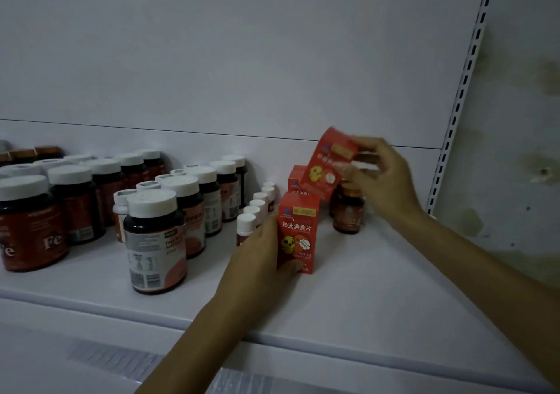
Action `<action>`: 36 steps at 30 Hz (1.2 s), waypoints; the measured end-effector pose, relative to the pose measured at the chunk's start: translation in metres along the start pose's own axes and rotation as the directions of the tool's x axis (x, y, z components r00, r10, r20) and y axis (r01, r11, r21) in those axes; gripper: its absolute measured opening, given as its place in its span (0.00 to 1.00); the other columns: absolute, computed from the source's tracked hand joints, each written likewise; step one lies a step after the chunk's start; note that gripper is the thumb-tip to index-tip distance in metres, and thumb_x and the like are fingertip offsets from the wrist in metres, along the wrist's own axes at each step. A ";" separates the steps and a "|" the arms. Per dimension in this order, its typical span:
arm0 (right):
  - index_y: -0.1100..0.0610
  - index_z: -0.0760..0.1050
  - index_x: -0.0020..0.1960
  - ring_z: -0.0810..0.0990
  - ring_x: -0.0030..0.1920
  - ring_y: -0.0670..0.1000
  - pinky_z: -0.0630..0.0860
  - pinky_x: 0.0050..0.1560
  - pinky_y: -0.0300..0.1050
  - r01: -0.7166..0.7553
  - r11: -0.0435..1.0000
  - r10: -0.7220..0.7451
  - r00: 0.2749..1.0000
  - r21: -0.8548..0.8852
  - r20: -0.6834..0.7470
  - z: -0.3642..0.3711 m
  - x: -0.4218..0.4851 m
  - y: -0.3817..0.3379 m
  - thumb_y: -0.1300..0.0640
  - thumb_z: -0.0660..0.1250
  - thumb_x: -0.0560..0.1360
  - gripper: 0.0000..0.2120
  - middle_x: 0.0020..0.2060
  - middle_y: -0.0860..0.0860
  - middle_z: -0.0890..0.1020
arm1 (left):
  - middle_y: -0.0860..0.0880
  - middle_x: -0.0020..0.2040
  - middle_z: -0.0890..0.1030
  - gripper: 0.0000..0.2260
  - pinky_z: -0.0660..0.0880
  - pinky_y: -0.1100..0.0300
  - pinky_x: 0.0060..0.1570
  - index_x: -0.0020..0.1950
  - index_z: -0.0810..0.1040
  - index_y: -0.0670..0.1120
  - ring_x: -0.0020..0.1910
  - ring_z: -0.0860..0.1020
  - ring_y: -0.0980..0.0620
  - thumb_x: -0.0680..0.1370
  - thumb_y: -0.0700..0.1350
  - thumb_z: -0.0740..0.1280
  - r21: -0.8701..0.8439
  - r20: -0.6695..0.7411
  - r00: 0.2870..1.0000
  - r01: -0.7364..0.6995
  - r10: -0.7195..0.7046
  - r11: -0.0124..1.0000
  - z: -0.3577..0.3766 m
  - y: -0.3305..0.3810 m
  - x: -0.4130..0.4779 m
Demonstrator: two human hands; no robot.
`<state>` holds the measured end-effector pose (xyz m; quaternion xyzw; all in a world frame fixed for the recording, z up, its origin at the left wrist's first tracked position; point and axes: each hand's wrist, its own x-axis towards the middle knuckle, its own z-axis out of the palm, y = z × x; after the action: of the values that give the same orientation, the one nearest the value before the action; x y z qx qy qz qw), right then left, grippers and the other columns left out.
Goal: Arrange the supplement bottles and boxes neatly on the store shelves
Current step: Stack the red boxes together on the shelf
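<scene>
Left hand (263,251) grips front box (298,233) by its side; box upright on shelf (378,296), mid-depth, just right of white-capped bottles (254,211). Right hand (385,178) pinches second box (328,163), tilted, raised near shelf's back right corner, above third box (297,178) and brown bottle (348,211).

Boxes probably light, thin card, easily crushed: hold side faces, gently.

Shelf smooth, white. Slotted upright (463,90) at right edge; stained wall (521,120) beyond.

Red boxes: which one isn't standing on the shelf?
The tilted box in the right hand, held above the shelf. The front box, gripped by the left hand, and the rear box stand upright.
</scene>
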<state>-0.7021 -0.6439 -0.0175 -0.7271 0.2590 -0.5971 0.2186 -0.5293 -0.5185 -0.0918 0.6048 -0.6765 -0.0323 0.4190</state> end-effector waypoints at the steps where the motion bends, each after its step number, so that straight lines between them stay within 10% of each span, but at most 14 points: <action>1: 0.54 0.74 0.59 0.79 0.55 0.46 0.79 0.48 0.37 0.017 1.000 -0.016 0.999 0.023 -0.037 -0.008 0.002 -0.009 0.59 0.74 0.71 0.18 0.55 0.51 0.79 | 0.56 0.69 0.71 0.37 0.74 0.55 0.59 0.75 0.54 0.56 0.62 0.73 0.56 0.72 0.52 0.72 -0.002 0.005 1.000 0.005 -0.005 1.000 0.001 0.000 -0.001; 5: 0.51 0.75 0.54 0.81 0.49 0.46 0.79 0.45 0.40 -0.004 0.986 0.026 0.991 0.168 -0.129 -0.035 -0.010 -0.040 0.58 0.70 0.74 0.10 0.49 0.48 0.81 | 0.56 0.73 0.65 0.42 0.73 0.53 0.62 0.77 0.50 0.59 0.67 0.69 0.56 0.70 0.57 0.72 -0.003 -0.084 0.995 0.061 -0.061 0.998 -0.005 0.005 -0.009; 10: 0.51 0.76 0.49 0.84 0.43 0.46 0.78 0.36 0.37 -0.236 0.919 0.223 0.972 0.317 0.077 -0.043 -0.065 -0.051 0.51 0.68 0.67 0.11 0.42 0.47 0.83 | 0.42 0.57 0.80 0.22 0.77 0.56 0.47 0.63 0.76 0.40 0.51 0.79 0.46 0.79 0.56 0.61 0.321 -0.385 0.803 -0.345 0.455 0.882 -0.007 0.028 -0.021; 20: 0.56 0.74 0.55 0.82 0.50 0.49 0.80 0.43 0.43 -0.404 0.776 0.322 0.914 0.485 0.246 -0.031 -0.104 -0.033 0.57 0.75 0.68 0.18 0.47 0.49 0.82 | 0.66 0.52 0.79 0.32 0.78 0.68 0.44 0.68 0.70 0.57 0.50 0.79 0.66 0.67 0.69 0.63 -0.242 -0.085 0.992 -0.106 0.088 0.964 0.005 0.039 -0.028; 36: 0.55 0.72 0.63 0.81 0.56 0.54 0.80 0.48 0.45 -0.497 0.630 0.273 0.861 0.597 0.429 -0.035 -0.102 -0.032 0.52 0.83 0.54 0.40 0.52 0.53 0.82 | 0.59 0.53 0.82 0.30 0.79 0.64 0.41 0.57 0.76 0.63 0.51 0.82 0.55 0.61 0.75 0.65 -0.688 0.258 0.958 0.094 0.122 0.719 -0.005 0.033 -0.022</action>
<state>-0.7486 -0.5548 -0.0674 -0.5999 0.1326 -0.4710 0.6330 -0.5541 -0.4885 -0.0820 0.3871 -0.6726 -0.3669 0.5130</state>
